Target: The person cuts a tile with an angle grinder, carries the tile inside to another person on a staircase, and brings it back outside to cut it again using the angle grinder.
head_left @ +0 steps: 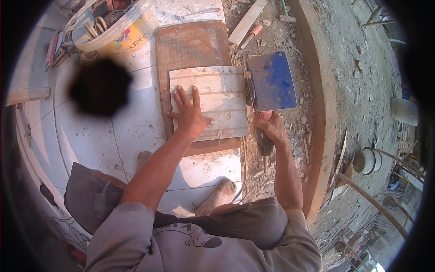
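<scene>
Head view shows us a ceramic tile (226, 102) toward twelve o'clock, likely stiff yet brittle, best steadied across its broad face, where our left grip (190, 115) lies spread, our right grip (272, 128) wrapped around the tile cutter (274, 84).

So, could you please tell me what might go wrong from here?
The tile might shift, as only the left hand steadies it. The cutter in the right hand could kick or chip the tile, its disc being right by the edge. The cord runs near a foot and might snag.
</scene>
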Tool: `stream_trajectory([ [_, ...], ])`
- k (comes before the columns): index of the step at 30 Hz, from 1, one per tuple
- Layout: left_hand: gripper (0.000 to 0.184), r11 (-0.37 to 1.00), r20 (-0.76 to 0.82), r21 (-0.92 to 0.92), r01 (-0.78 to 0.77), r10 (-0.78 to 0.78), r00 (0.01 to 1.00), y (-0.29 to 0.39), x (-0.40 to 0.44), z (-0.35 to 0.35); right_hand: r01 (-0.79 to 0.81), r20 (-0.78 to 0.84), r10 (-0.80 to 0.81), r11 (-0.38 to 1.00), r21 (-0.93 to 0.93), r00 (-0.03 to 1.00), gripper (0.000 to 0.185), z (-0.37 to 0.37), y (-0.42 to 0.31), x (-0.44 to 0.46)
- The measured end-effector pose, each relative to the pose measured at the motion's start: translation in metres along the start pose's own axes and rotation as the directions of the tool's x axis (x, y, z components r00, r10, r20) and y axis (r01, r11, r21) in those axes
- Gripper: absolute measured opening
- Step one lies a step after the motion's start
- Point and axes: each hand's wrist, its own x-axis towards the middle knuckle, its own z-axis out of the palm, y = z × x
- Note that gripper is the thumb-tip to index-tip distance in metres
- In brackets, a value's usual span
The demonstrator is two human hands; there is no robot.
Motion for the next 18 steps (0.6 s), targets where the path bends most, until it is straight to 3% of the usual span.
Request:
stream_trajectory([
  [18, 0.127, 1.0, 0.02, -0.022, 0.002, -0.001, 1.0, 0.004, -0.004, -0.01, 0.066, -0.046, -0.069, 0.996, -0.067, 0.997, 0.07, 0.005, 0.031, -0.013],
])
